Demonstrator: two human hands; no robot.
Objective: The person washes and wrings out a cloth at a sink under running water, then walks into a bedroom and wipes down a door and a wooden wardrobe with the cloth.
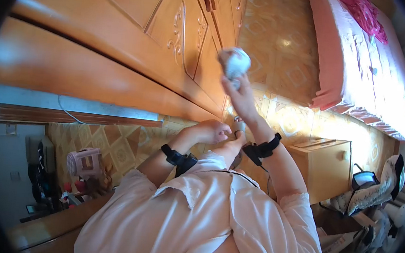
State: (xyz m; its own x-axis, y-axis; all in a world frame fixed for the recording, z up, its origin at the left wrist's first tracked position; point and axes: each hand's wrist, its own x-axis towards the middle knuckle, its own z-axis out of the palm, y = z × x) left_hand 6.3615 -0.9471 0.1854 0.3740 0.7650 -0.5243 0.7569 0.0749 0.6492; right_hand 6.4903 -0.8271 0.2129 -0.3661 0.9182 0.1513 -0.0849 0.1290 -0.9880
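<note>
My right hand [239, 96] is raised in front of the wooden wardrobe [172, 31], its fingers closed on a crumpled white cloth [237, 63]. The cloth is blurred, with a darker part on its left side beside the wardrobe's door. Lower and to the left, my left hand [215, 131] is held in front of my body with its fingers curled in. Whether anything small is inside them cannot be made out. Both wrists wear black bands with small boxes.
At the upper right stands a bed [364, 69] with a pink-edged cover and a bright pink cloth [364, 15]. A wooden cabinet [325, 167] is close by my right arm. Bags lie at the right, and a pink bag [85, 162] rests on the patterned floor [122, 145] at the left.
</note>
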